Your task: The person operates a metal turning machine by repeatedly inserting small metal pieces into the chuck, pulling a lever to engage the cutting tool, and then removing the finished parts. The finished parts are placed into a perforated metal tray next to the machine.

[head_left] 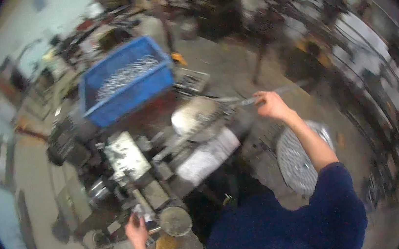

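Ahead of me stands a small metalworking machine, much like a bench lathe, with a pale flat top plate (128, 154) and a round metal disc (175, 221) at its near end. Beside that disc, my left hand (137, 231) is at the machine's near side, fingers bent around a small part that blur hides. Out to the right, my right hand (273, 105) pinches a long thin metal rod (248, 101), which runs roughly level toward the machine. Between them lies a larger round, shiny plate or pan (195, 117).
A blue plastic crate (130, 100) full of thin metal pieces sits behind the machine. A whitish sheet or cloth (208, 158) lies along the machine's near edge. By my right arm, a round container (296, 162) holds many shiny metal parts. Cluttered benches and machinery (266, 23) line the back.
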The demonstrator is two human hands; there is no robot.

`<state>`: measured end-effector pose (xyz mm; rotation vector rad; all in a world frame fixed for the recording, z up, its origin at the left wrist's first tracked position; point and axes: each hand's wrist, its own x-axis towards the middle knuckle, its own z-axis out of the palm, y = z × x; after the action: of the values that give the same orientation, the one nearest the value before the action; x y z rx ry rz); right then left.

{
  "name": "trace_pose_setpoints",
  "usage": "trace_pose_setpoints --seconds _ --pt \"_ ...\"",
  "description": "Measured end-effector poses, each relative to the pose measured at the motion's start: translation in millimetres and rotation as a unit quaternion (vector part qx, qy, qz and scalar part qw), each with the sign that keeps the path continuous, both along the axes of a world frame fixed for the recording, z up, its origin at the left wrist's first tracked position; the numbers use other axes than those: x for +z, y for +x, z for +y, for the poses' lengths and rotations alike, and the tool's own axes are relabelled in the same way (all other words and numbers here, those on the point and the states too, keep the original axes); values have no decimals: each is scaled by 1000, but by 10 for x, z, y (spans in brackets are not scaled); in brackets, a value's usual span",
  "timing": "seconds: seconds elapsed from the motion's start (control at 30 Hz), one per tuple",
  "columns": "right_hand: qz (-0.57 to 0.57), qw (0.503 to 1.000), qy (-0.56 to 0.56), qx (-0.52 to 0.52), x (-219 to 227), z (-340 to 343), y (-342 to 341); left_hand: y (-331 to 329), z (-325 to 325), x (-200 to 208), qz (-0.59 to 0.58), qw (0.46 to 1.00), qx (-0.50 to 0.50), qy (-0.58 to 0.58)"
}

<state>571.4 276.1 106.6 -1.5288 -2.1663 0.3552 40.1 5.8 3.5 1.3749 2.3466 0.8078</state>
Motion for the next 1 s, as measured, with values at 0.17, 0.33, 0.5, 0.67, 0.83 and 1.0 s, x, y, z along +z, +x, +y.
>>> trace_pose_setpoints --seconds 0.17,0.33,0.5,0.67,0.83,1.0 --pt "-7 955 -196 -222 -815 -894 1286 164 189 84 -5 996 -21 -90" --pt "-183 943 -188 -204 -1676 -1771 1830 104 141 -1 -80 997 -20 -10" --pt "-275 911 -288 -105 -1726 -2229 1462 -162 55 -241 -33 999 6 -13" --pt "-299 911 -270 -93 -1846 -2282 1378 35 113 4 31 999 -17 -34" --pt "-281 886 -345 -126 -1790 -2129 1428 -75 69 -120 -54 997 22 -46" --pt "-84 969 -216 -92 -1482 -1897 993 147 -1 260 -75 995 -57 14"
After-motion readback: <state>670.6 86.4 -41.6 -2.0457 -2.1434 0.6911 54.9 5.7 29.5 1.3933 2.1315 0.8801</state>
